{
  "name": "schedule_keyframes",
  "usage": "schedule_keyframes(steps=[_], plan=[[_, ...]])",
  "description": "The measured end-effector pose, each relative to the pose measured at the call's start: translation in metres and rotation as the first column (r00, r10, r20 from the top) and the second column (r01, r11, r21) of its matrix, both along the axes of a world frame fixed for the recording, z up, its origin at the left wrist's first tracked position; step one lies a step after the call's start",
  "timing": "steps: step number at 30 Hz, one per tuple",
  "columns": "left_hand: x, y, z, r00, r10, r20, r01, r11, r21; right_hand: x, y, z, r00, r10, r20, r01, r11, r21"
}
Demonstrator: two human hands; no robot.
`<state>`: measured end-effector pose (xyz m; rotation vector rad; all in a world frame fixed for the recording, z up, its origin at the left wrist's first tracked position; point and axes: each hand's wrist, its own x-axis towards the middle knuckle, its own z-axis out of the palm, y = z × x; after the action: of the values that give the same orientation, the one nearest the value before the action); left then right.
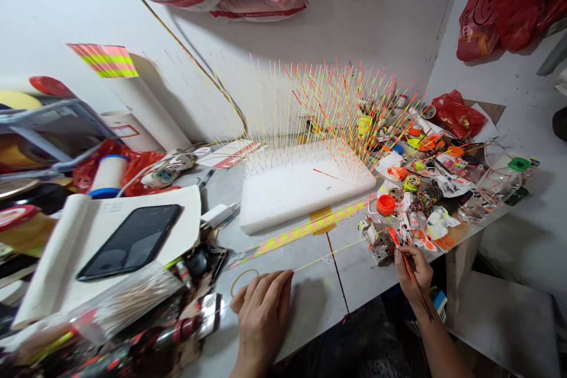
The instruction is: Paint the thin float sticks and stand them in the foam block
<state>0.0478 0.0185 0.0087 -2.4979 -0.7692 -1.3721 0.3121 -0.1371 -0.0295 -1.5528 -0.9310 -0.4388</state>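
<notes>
My left hand (pixel 262 306) lies on the grey table (pixel 310 295), its fingertips pinching the near end of a long thin stick (pixel 330 256) that stretches to the right. My right hand (pixel 414 271) grips a small paintbrush (pixel 396 240) with an orange tip, held over the far end of that stick beside paint-smeared scraps. A white foam block (pixel 292 189) behind stands full of several thin sticks (pixel 336 106) with orange and yellow tips. A strip painted yellow and pink (pixel 301 229) lies in front of the block.
Small paint jars and an orange cap (pixel 385 205) crowd the right. A clear bottle with a green cap (pixel 496 186) lies there too. A black phone (pixel 130 242) rests on paper at left. A rubber band (pixel 243 279) lies by my left hand. Red bags (pixel 509 6) hang above.
</notes>
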Motion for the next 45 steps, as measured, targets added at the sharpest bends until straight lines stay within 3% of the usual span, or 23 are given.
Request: schedule_keyframes(steps=[4,10,21,34,45], plan=[[0.000,0.000,0.000,1.000,-0.006,-0.004,0.006,1.000,-0.005,-0.005,-0.004,-0.001,0.999,0.049,0.013,-0.050,0.997,0.051],[-0.001,-0.001,-0.003,1.000,0.014,-0.002,-0.014,1.000,-0.016,-0.025,-0.002,0.007,0.960,0.249,0.131,-0.253,0.967,0.017],[0.002,-0.004,-0.002,1.000,0.020,0.015,-0.020,0.999,-0.028,-0.034,0.010,0.014,0.958,0.211,0.195,-0.210,0.977,-0.026],[0.002,-0.005,-0.001,1.000,0.014,0.024,-0.013,0.999,-0.037,-0.031,0.009,0.009,0.970,0.164,0.181,-0.153,0.986,-0.073],[0.002,-0.004,-0.001,0.999,0.012,0.035,-0.011,0.999,-0.039,-0.043,0.005,0.013,0.931,0.322,0.172,-0.325,0.946,-0.010]])
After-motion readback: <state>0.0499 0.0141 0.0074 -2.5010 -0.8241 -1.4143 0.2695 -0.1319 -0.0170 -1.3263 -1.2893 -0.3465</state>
